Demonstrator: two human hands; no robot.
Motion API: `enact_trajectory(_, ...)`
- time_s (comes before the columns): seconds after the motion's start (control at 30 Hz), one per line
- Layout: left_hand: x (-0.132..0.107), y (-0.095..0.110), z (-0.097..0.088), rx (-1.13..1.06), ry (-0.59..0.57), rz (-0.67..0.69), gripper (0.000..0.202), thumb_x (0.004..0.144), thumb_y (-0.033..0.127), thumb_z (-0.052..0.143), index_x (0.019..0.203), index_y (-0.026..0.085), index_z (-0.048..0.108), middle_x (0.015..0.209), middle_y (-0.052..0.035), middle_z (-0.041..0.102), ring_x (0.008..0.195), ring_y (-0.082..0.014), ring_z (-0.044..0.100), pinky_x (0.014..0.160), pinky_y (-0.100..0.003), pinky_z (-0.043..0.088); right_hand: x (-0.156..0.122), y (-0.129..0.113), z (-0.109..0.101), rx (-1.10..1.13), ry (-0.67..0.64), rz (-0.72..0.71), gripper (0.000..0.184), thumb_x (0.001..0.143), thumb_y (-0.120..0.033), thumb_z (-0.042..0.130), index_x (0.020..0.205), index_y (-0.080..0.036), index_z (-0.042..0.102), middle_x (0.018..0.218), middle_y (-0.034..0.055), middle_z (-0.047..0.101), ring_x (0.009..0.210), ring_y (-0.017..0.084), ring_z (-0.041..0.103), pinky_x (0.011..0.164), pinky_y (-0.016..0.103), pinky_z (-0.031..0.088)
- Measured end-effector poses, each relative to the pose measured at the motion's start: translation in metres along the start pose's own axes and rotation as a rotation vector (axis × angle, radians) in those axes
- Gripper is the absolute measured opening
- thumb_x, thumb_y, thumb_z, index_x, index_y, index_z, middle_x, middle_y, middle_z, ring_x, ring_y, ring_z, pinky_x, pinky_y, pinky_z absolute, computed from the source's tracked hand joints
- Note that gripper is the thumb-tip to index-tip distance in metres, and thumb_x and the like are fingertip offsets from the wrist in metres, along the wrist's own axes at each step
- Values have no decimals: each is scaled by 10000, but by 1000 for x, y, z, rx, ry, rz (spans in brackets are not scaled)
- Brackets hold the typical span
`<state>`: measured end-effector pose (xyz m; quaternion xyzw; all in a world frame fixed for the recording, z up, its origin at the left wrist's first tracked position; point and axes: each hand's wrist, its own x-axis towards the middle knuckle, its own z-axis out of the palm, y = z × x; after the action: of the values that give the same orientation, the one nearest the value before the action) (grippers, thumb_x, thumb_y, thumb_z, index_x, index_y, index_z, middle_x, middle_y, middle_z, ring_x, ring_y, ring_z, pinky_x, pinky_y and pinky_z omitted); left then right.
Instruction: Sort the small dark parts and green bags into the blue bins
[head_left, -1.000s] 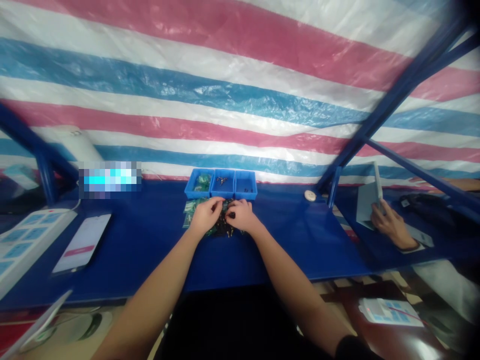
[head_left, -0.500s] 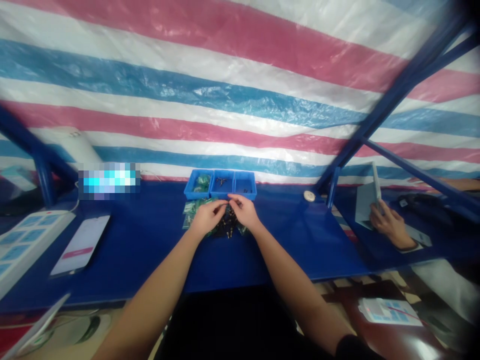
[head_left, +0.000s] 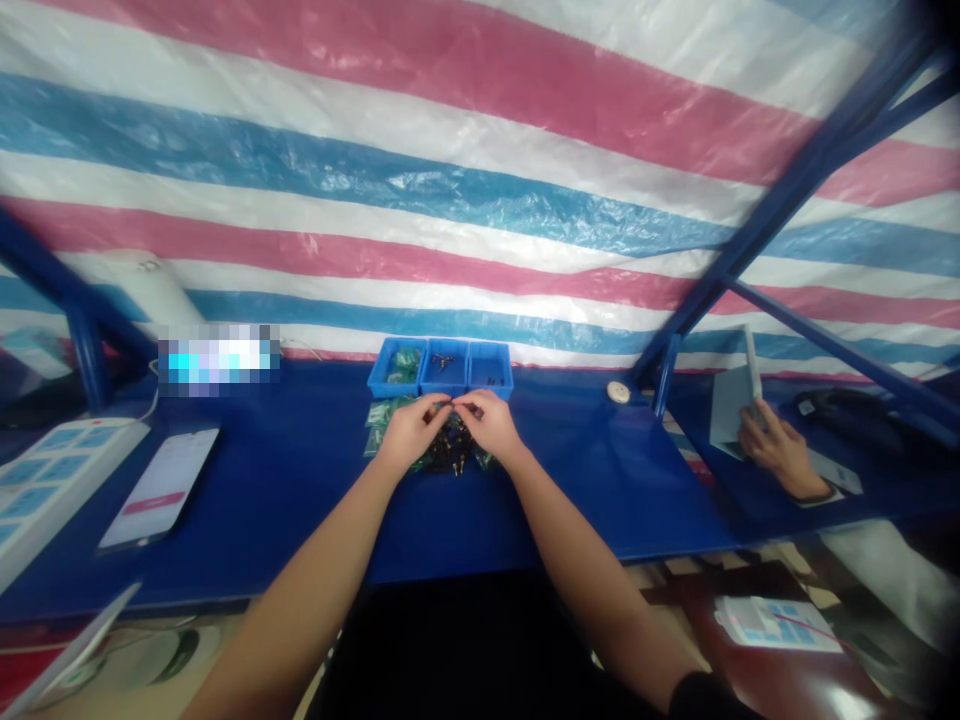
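Toward nine o'clock a phone (head_left: 159, 490) is lying on the desk (head_left: 285, 480); nearer the middle, green packets (head_left: 373, 442) are showing beside the left hand (head_left: 409, 432). Its thumb and forefinger are pinching together, seemingly gripping a small dark piece (head_left: 452, 402) in front of the body; its detail is too small to tell. Blue bins (head_left: 481, 360) are standing at twelve o'clock from it, and a pile of dark, brass-tipped parts (head_left: 455, 452) is lying at six. The right hand (head_left: 489, 422) is pinching from three o'clock, its grip apparently sharing that piece. The piece is probably weighing little, feeling stiff and slipping easily, so its opposite ends are offering the best hold. Compared with one second ago, the right hand is reaching its fingertips to the left's instead of curling over the pile.
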<state>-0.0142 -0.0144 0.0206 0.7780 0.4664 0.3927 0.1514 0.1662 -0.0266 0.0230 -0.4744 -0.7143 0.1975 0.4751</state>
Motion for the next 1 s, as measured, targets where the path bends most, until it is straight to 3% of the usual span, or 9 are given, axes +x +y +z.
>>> enact_trajectory(0.3, 0, 1, -2, 21, 2, 2, 310, 921, 457, 485, 1009, 224, 670, 640, 21, 613, 567, -131, 560, 597, -243, 434, 0, 0, 2, 87, 31, 44, 267, 835, -280, 651, 1096, -237, 682, 963, 39, 710, 871, 170, 654, 769, 293, 530)
enact_trajectory(0.67, 1, 1, -2, 16, 10, -7, 325, 939, 452, 453, 1030, 225, 668, 898, -24, 723, 710, -158, 651, 701, -255, 481, -2, -4, -1, 50, 76, 25, 227, 863, -298, 598, 1054, -247, 709, 938, 33, 715, 845, 175, 656, 772, 304, 544)
enact_trajectory(1.0, 0, 1, 0, -10, 35, -16, 326, 913, 470, 503, 1054, 231, 673, 657, 21, 626, 576, -128, 566, 617, -241, 454, -1, -6, -1, 73, 105, 72, 213, 866, -323, 591, 1010, -238, 722, 968, 33, 726, 782, 170, 660, 756, 308, 554)
